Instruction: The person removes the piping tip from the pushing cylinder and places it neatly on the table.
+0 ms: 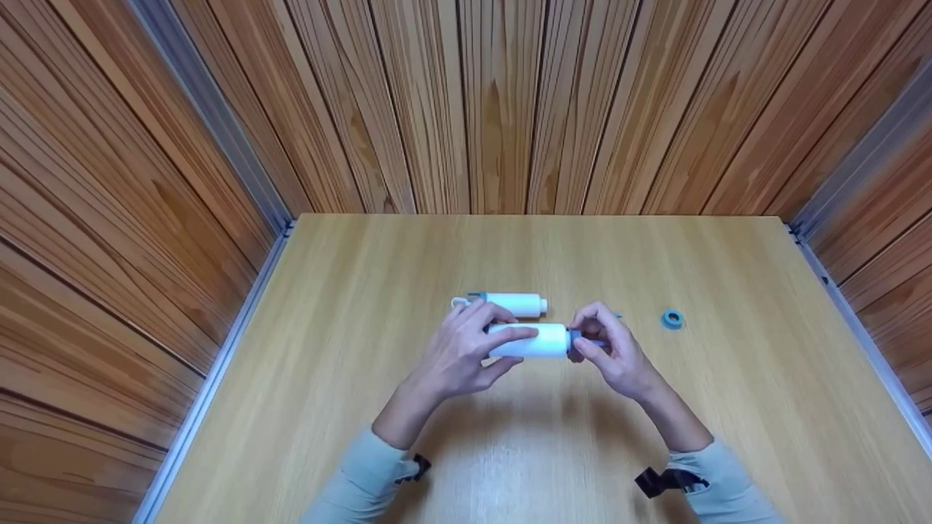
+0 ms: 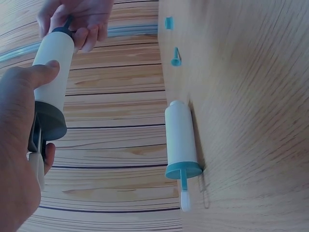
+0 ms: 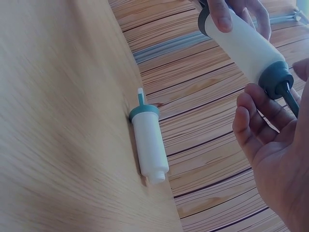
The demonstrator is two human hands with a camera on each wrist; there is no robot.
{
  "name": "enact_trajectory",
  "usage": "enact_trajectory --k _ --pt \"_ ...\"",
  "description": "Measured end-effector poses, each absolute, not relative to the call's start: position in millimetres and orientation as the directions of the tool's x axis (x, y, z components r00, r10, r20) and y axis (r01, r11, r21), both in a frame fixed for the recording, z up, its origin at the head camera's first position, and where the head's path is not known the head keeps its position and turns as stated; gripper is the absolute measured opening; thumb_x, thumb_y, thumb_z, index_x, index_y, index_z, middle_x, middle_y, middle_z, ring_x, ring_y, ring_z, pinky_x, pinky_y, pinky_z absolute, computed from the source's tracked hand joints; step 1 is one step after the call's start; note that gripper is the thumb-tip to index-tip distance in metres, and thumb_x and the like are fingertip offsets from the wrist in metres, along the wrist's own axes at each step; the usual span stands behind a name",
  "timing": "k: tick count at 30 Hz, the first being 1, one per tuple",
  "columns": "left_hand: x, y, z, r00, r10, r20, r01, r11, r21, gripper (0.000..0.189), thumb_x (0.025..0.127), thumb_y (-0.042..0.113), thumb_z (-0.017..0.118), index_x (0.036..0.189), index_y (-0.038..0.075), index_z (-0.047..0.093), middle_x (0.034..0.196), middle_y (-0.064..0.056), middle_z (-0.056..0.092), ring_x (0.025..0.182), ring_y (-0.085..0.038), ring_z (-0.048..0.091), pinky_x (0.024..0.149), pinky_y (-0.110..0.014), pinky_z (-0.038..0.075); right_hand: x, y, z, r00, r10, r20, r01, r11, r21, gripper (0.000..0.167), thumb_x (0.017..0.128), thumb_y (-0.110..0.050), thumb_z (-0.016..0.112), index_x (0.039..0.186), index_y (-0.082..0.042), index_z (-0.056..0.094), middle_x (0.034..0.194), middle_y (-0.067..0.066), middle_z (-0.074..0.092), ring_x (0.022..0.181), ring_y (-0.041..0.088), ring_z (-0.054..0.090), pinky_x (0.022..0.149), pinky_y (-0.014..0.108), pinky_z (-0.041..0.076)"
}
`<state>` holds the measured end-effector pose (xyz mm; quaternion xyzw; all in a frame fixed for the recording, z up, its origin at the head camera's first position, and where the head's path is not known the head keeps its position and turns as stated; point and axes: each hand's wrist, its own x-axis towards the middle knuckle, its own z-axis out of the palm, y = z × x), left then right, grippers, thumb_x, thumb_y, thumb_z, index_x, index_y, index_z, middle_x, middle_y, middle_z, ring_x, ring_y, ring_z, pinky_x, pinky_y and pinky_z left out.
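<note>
My left hand [image 1: 466, 346] grips a white tube [image 1: 542, 340] held sideways above the table, its thumb along the wall in the left wrist view. A dark teal collar [image 2: 49, 120] and a pale handle part [image 2: 36, 170] are at the left-hand end. At the other end, the fingers of my right hand [image 1: 615, 353] hold a dark teal nozzle cap [image 3: 276, 78] with a thin spout [image 3: 290, 100]. The cap sits against the tube's end. Behind the hands, a second white tube [image 1: 517, 303] with a teal collar [image 2: 184, 169] lies on the table.
To the right on the table is a teal ring [image 1: 665, 319]. A small teal nozzle [image 2: 175, 62] stands between that ring and the lying tube in the left wrist view. Wood-panelled walls [image 1: 502, 109] and metal rails [image 1: 218, 378] enclose the table [image 1: 349, 269].
</note>
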<state>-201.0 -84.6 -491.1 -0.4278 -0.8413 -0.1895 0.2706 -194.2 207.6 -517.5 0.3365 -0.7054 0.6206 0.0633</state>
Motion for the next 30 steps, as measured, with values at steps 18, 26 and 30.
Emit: enact_trajectory --k 18,26,30 --pt "-199.7 -86.2 -488.3 -0.487 0.601 0.633 0.828 0.549 0.115 0.040 0.096 0.038 0.091 0.134 0.032 0.081 0.126 -0.003 0.076 0.117 -0.025 0.073 0.095 -0.040 0.061 -193.9 205.5 -517.1 -0.740 -0.376 0.557 -0.603 0.007 -0.797 0.029 0.091 0.023 0.062 0.118 0.014 0.054 0.111 -0.009 0.068 0.098 0.003 0.071 0.089 0.018 0.062" --pt "-198.4 -86.5 -488.5 -0.488 0.610 0.624 0.830 0.545 0.117 0.039 0.098 0.038 0.089 0.135 0.032 0.080 0.127 -0.003 0.076 0.118 -0.025 0.073 0.095 -0.040 0.061 -190.9 207.2 -515.3 -0.786 -0.393 0.477 -0.517 -0.004 -0.856 0.022 0.100 0.018 0.052 0.121 0.015 0.049 0.109 -0.013 0.073 0.092 0.003 0.076 0.079 0.021 0.065" --pt "-198.0 -86.3 -488.7 -0.491 0.610 0.622 0.829 0.546 0.118 0.039 0.098 0.038 0.089 0.135 0.032 0.080 0.127 -0.003 0.076 0.118 -0.025 0.073 0.095 -0.040 0.060 -188.9 207.4 -514.1 -0.806 -0.392 0.443 -0.483 0.006 -0.875 0.019 0.103 0.017 0.051 0.121 0.015 0.048 0.109 -0.014 0.074 0.089 0.004 0.077 0.077 0.021 0.066"
